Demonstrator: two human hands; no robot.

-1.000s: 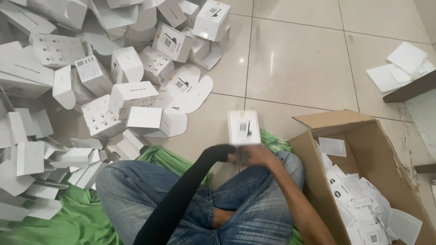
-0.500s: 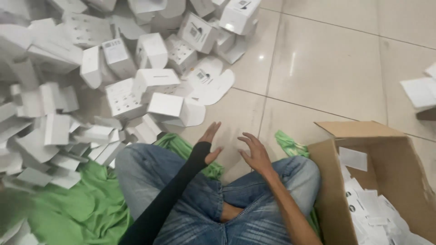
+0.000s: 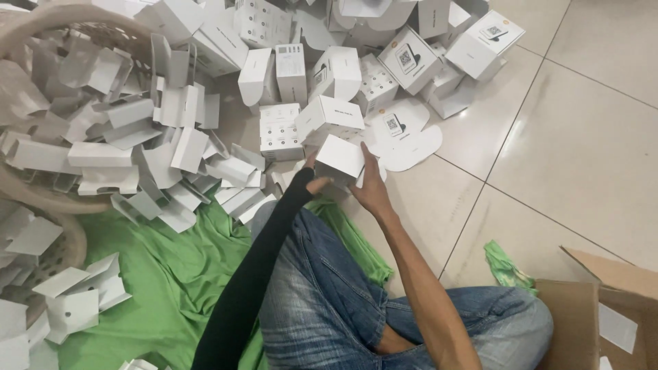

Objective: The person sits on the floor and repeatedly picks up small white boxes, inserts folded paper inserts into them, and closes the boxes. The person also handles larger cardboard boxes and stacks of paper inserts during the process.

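Here both hands clasp one small white box (image 3: 340, 159) at the pile's (image 3: 329, 75) near edge: left hand (image 3: 314, 179) under its corner, right hand (image 3: 370, 183) fingers pressed along its side, lifting it clear of the floor (image 3: 582, 144).

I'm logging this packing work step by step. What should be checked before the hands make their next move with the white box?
1. Both hands on the white box: ok, left hand below it, right hand at its side.
2. Box lifted free of the box pile: cannot tell, it sits right at the pile's edge.
3. Box flaps closed: cannot tell, only plain faces show.
4. Carton within reach: ok, open at the person's right.
5. Floor between box and carton bare: ok, only a green scrap lies near the carton.
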